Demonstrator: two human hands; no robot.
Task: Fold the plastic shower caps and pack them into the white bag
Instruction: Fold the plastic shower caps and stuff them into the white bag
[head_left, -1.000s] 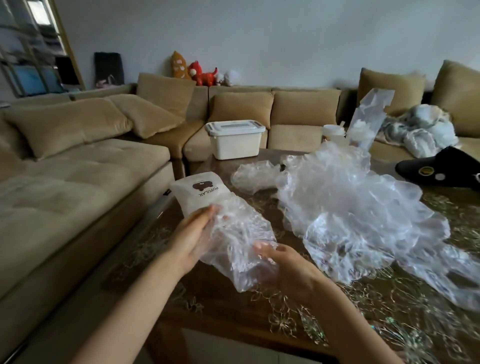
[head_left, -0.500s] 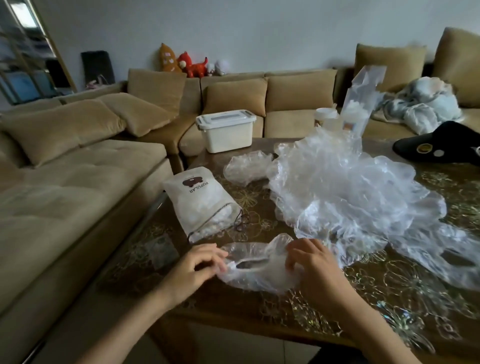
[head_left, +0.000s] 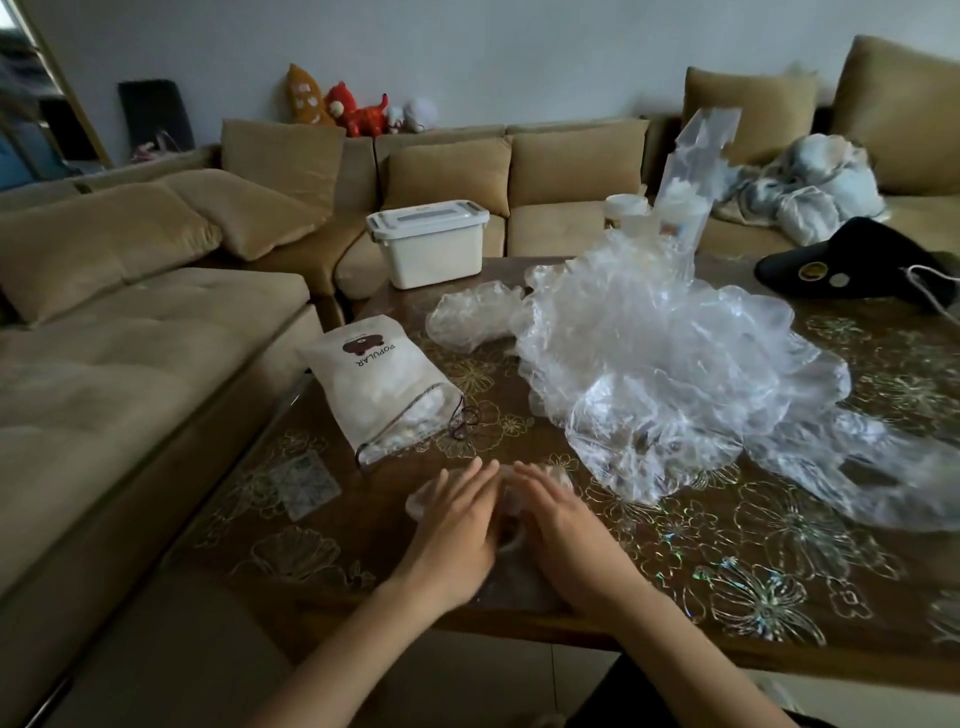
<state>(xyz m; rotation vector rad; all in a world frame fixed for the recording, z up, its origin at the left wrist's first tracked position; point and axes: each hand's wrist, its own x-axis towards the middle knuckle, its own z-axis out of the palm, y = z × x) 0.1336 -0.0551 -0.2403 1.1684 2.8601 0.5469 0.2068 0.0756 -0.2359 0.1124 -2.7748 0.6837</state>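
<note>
A clear plastic shower cap (head_left: 562, 477) lies flattened on the table near the front edge, mostly hidden under my hands. My left hand (head_left: 457, 525) and my right hand (head_left: 558, 525) rest side by side on it, palms down, fingers straight, pressing it against the table. The white drawstring bag (head_left: 374, 374), printed with a brown bear and "POPULAR", lies on its side just beyond my left hand. Its open mouth (head_left: 415, 423) faces me and shows clear plastic inside. A big heap of loose shower caps (head_left: 675, 364) covers the table to the right.
One crumpled cap (head_left: 470, 317) sits apart behind the bag. A white lidded box (head_left: 428, 244) stands at the table's far edge. A black hat (head_left: 852, 265), a tall clear packet (head_left: 693, 171) and a cup (head_left: 626, 208) are at the back right. The sofa (head_left: 130, 364) borders the left.
The cap went from held up in front of the bag to down on the table. My hands, which were pinching its ends, now lie flat and close together on it.
</note>
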